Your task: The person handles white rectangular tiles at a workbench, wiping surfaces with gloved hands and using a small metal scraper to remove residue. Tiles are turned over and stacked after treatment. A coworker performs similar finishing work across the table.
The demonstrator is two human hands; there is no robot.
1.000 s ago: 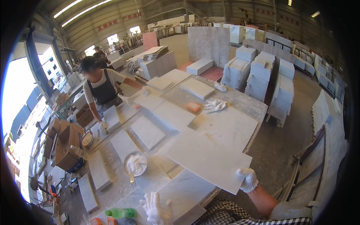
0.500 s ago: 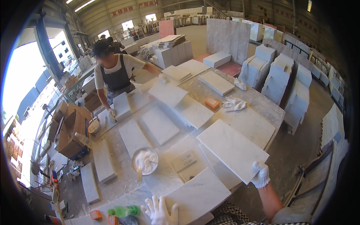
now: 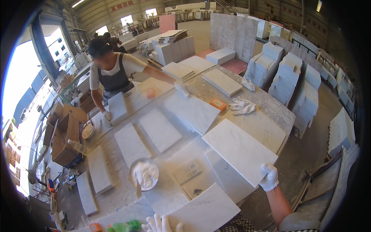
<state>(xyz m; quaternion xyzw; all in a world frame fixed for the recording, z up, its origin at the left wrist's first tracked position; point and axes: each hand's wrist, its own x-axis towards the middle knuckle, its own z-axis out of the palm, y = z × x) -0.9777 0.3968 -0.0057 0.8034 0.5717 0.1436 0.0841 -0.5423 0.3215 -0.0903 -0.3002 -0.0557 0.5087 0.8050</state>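
The big white marble slab [image 3: 239,150] is swung round over the last second: earlier it is spread wide across the bench right in front, now it is pulled toward the right edge, gripped at its near corner by the gloved right hand [image 3: 269,177]. The bowl of white paste [image 3: 143,174] and a small grey tile [image 3: 187,171] are uncovered more. The gloved left hand [image 3: 161,224] is kept low, shifted slightly right.

A stone-working workshop in a big industrial hall is showing here: white marble slabs [image 3: 239,150] are lying across a long surface [image 3: 266,102], cut blocks [image 3: 305,83] are standing stacked on the concrete floor [image 3: 309,143].
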